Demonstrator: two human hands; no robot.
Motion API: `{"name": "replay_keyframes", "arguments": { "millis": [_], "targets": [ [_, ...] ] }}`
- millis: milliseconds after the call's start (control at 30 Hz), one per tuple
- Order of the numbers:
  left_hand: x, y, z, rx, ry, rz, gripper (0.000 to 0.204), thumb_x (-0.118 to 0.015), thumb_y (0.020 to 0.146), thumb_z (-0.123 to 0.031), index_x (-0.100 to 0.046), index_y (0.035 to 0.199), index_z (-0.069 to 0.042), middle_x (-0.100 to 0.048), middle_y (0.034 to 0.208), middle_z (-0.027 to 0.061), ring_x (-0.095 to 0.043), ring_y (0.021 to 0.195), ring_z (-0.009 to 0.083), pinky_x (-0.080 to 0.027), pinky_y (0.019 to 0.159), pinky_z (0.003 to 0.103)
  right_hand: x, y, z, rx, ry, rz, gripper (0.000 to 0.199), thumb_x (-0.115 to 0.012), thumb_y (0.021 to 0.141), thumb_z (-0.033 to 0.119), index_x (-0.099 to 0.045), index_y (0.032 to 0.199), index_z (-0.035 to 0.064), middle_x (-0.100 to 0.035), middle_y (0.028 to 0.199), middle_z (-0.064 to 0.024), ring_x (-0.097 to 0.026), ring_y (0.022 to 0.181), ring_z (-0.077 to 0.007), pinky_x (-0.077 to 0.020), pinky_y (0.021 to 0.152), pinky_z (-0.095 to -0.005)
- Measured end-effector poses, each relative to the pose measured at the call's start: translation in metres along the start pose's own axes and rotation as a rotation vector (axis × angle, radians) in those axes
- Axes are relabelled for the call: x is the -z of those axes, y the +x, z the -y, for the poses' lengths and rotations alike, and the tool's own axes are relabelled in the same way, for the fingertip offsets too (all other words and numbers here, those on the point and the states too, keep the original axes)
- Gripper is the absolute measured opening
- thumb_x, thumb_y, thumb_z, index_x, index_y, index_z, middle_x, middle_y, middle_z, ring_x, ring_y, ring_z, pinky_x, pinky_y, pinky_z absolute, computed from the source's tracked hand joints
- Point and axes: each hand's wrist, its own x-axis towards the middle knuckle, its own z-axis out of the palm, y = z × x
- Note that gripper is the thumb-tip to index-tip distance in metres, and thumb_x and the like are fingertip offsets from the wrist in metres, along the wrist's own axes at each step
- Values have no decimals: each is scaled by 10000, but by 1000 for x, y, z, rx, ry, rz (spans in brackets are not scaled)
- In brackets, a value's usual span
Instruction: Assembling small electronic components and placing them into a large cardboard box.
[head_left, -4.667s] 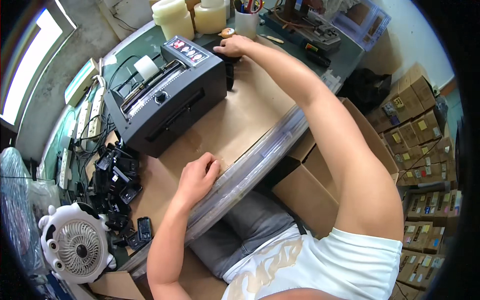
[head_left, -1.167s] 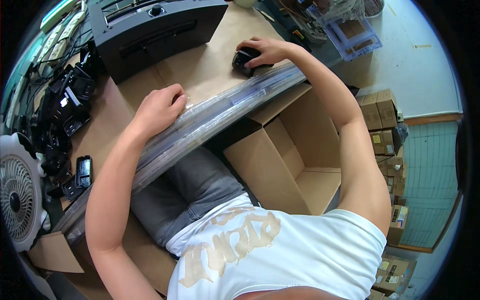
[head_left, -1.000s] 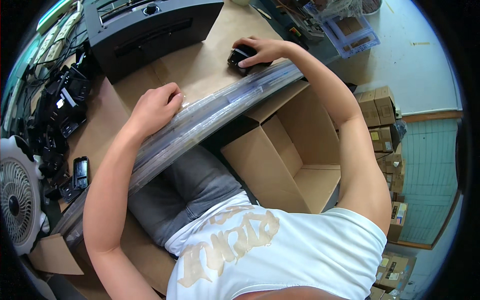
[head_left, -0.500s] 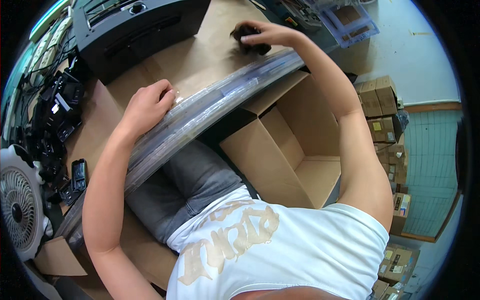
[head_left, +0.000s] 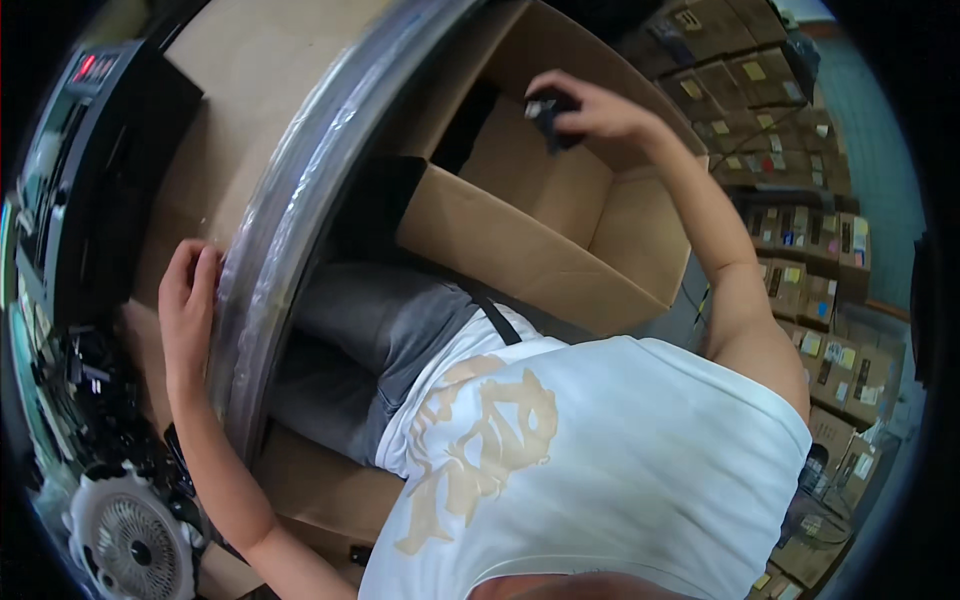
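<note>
My right hand is closed around a small black part of a kind I cannot make out. It is above the opening of a large brown cardboard box, whose visible inside shows bare cardboard walls. My left hand rests at the edge of the brown-topped table, beside the clear plastic-wrapped edging. Its fingers are loosely curled in, and nothing shows in them.
A black boxy machine with a red lit display stands on the table at the left. Nearer are a heap of black parts and a white fan. Stacked cartons line the right side. Another carton is below my legs.
My right hand has carried the black part from the tabletop across the edge to above the box. The view has turned toward the right; my left hand stays at the table edge.
</note>
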Motion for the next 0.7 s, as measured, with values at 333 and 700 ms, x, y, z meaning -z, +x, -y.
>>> {"name": "replay_keyframes", "arguments": {
  "millis": [333,700],
  "targets": [
    [6,-1,-4,141,91,-9,179,-498,1031,-195,-578,979,-44,-538,853,-17,-418,749,72,-343,699,194,-123,57,-255,-152,-787,-31,610,-777,729,389,-568,1268,195,-481,1310,-180,-465,1182,-406,-457,949,-463],
    [13,-2,9,162,77,-39,187,-474,1037,-186,-575,975,-41,-547,874,0,-432,773,79,-347,737,194,-150,44,-256,-2,-984,-292,560,-750,747,337,-581,1258,182,-500,1287,-152,-483,1116,-397,-476,894,-452]
  ]
}}
